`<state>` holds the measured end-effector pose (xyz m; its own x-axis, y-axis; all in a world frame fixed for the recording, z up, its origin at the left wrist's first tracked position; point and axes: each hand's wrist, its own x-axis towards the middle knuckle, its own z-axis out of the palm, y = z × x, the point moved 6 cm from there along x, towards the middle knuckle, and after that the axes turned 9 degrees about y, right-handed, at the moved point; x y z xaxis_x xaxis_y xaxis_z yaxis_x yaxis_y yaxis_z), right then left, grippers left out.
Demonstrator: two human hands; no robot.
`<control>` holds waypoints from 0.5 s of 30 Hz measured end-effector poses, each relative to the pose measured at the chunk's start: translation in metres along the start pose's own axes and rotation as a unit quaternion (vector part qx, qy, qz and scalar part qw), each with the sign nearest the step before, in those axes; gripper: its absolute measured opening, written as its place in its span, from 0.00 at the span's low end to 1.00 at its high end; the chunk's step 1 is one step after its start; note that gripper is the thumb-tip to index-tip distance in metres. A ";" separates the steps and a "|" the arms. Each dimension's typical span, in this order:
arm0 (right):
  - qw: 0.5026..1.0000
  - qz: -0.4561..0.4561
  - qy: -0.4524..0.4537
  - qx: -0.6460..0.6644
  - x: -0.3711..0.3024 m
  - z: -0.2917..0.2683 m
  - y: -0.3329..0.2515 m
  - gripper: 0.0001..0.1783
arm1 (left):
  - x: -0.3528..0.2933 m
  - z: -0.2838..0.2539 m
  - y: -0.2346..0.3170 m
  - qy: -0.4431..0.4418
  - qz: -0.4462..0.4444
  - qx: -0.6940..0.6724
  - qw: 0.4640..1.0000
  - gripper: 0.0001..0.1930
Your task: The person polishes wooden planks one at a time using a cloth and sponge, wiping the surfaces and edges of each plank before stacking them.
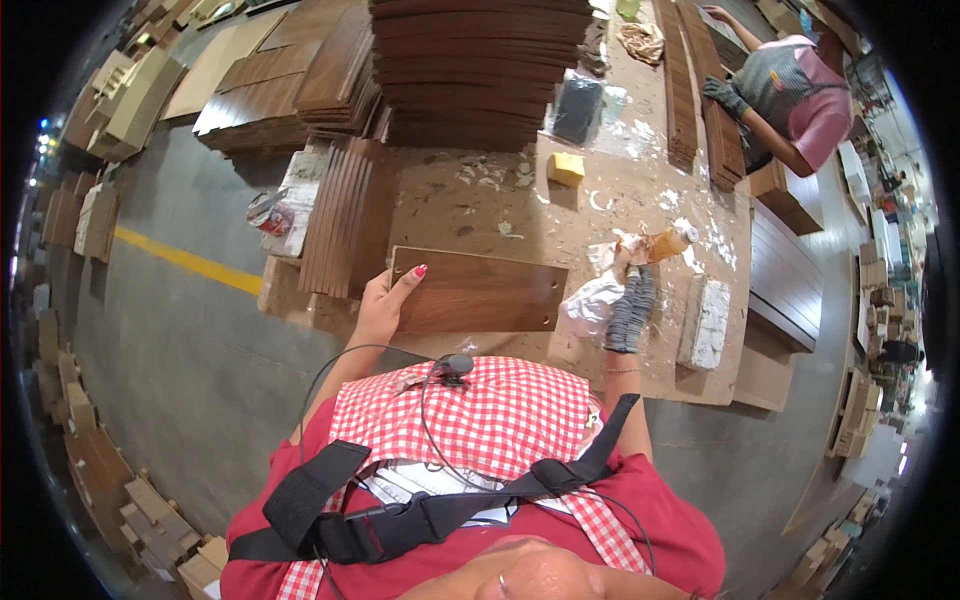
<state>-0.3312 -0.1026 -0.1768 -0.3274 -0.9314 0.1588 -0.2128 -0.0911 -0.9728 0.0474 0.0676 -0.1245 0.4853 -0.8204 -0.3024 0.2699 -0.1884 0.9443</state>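
Left hand [382, 305], bare with red nail polish, grasps the left end of a brown wood-grain panel [480, 291], thumb on the top face. Panel lies crosswise at the near side of the worktable [465, 205], small holes near its right end; cannot tell if its underside rests fully on the surface.

Right hand [630, 312], in a grey knitted glove, is just right of the panel, at a crumpled white cloth [594, 302] and a bottle of amber liquid [668, 244]. Fingers partly hidden there; cannot tell whether they are closed on cloth, bottle or neither.

Markings: tin [270, 214] at the table's left side carries a red and white printed label, lettering too small and blurred to make out. Co-worker's grey apron [770, 82] bears a small orange mark, likewise unreadable. A small pale tag [592, 421] with a dark mark shows at the right edge of the wearer's red-checked apron [470, 400].

Around: yellow block [566, 169] beyond the panel; white-smeared block [705, 325] right of the gloved hand; tall stack of brown boards [475, 75] at the far side; row of narrower boards [345, 215] to the left; dark packet [577, 108] in clear wrap beside the tall stack.
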 end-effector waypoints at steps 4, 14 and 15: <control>0.985 -0.100 -0.132 -0.048 -0.023 0.018 -0.062 0.13 | -0.001 -0.016 -0.018 0.066 -0.031 -0.039 0.997 0.15; 0.829 -0.190 -0.428 -0.306 -0.106 0.069 -0.071 0.10 | -0.026 -0.085 -0.055 0.138 -0.002 -0.006 0.990 0.20; 0.821 -0.179 -0.432 -0.327 -0.104 0.069 -0.067 0.10 | -0.024 -0.098 -0.080 0.154 0.004 0.021 0.988 0.22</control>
<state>-0.2194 -0.0242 -0.1401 0.5788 -0.8146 -0.0383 -0.6946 -0.4679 -0.5464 0.0953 0.1556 -0.2056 0.7196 -0.6197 -0.3132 0.2334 -0.2090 0.9497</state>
